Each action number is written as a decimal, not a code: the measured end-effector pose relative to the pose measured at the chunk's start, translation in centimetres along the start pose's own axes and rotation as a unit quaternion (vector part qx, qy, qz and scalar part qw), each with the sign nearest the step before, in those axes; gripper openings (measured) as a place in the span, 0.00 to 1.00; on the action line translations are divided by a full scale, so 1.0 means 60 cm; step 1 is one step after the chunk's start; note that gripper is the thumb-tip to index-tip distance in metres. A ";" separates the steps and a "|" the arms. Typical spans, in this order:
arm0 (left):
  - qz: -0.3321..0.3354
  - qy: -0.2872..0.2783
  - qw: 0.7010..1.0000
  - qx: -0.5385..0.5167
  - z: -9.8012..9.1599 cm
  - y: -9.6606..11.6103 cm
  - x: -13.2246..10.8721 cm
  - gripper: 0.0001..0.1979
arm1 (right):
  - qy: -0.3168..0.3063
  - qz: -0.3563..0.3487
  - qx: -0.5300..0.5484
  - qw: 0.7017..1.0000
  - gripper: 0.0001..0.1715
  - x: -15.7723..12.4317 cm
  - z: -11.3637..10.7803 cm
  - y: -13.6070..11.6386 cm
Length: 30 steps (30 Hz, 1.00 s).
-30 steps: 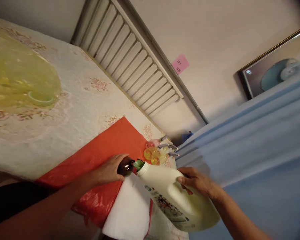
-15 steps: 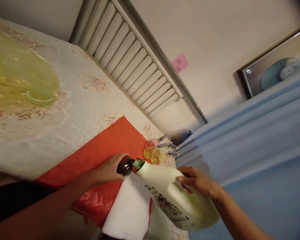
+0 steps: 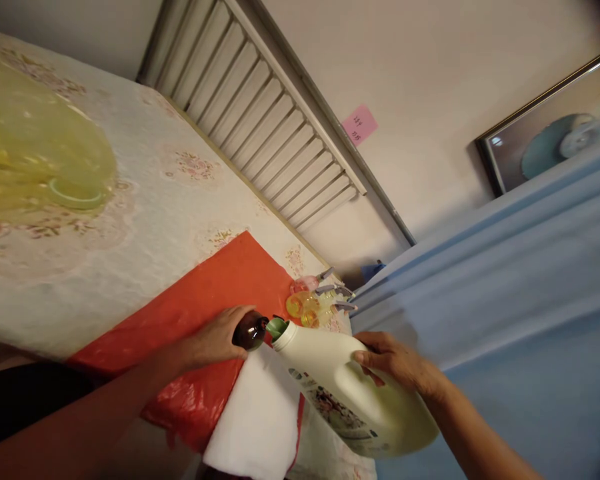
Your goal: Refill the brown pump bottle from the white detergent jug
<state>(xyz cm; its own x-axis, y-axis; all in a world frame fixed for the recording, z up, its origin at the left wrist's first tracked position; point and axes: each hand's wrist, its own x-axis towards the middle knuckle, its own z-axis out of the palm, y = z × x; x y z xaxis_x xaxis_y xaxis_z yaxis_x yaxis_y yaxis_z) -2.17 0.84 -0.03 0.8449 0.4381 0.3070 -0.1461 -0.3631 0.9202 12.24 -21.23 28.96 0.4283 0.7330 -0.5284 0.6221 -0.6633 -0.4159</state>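
My left hand (image 3: 220, 340) is wrapped round a dark brown bottle (image 3: 250, 331) over a red plastic sheet (image 3: 220, 273). My right hand (image 3: 393, 360) grips the handle of a large cream detergent jug (image 3: 325, 367), which is tipped so its green spout (image 3: 277, 327) meets the mouth of the brown bottle. Whether liquid is flowing cannot be made out. A folded white cloth (image 3: 257, 413) lies below the two containers. Just beyond them stand several small yellow and pink spray bottles (image 3: 307, 308) with grey trigger heads.
A flowered tablecloth (image 3: 150, 200) covers the table. On the left lies a big translucent yellow-green plastic bag or container (image 3: 45, 140). A white radiator (image 3: 260, 113) runs along the wall; blue fabric (image 3: 520, 280) hangs at right, below a framed picture (image 3: 560, 133). A pink note (image 3: 359, 125) is on the wall.
Almost nothing differs. The jug and bottle keep their places, with only a very slight shift of the view.
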 end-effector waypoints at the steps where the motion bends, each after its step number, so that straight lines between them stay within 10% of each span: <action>1: 0.000 0.000 1.000 0.000 0.000 0.000 0.000 0.40 | 0.000 0.002 0.001 1.000 0.24 0.000 0.000 -0.001; 30: 0.003 0.005 1.000 0.005 -0.007 0.016 -0.001 0.38 | 0.002 0.010 -0.010 1.000 0.25 -0.003 -0.001 -0.007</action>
<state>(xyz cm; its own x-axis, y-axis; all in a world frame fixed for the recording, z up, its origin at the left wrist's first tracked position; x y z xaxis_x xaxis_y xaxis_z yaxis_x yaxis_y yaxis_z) -2.54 0.81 0.93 0.8392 0.4439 0.3142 -0.1450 -0.3742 0.9160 11.93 -21.11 29.26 0.4431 0.7202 -0.5339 0.6261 -0.6748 -0.3907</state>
